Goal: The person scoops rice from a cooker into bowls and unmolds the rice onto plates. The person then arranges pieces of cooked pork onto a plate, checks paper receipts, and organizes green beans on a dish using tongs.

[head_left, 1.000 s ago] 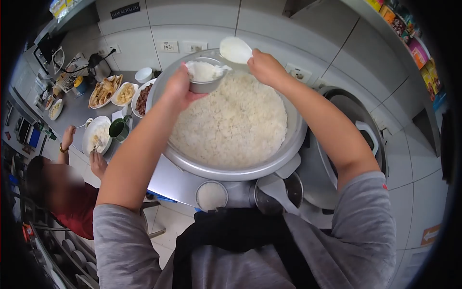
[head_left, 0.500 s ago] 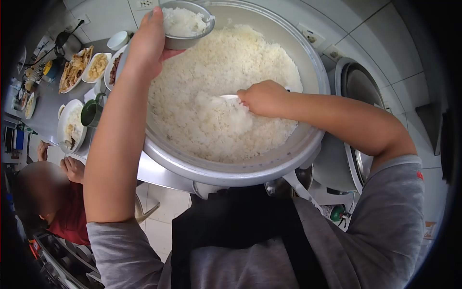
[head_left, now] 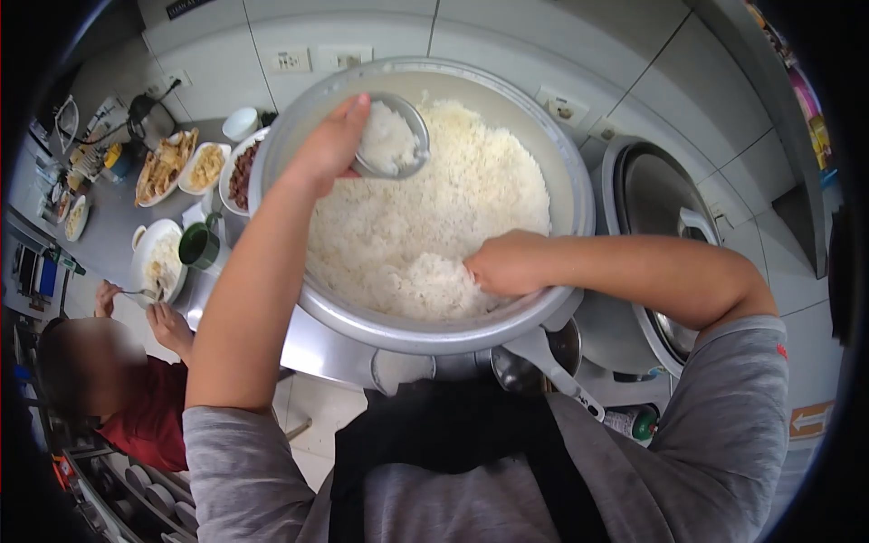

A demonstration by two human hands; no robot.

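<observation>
A wide metal pot [head_left: 416,337] full of white rice [head_left: 453,181] stands in front of me. Over its left side my left hand [head_left: 333,145] holds a small metal bowl [head_left: 424,163] with rice in it, fingers and thumb around its side. Low at the right of the pot, my right hand [head_left: 509,262] is closed at the edge of a heap of rice. The scoop seen in it earlier is now hidden by rice and hand.
At the left a person [head_left: 149,398] eats from a white bowl [head_left: 145,271]. Dishes of food [head_left: 206,168] and a green mug [head_left: 199,244] stand nearby. A large round lid [head_left: 665,195] leans at the right. A white-handled utensil [head_left: 552,366] lies below the pot.
My right hand has gone from above the pot's back rim down into the rice, then toward the near right side. The bowl in my left hand is now tilted.
</observation>
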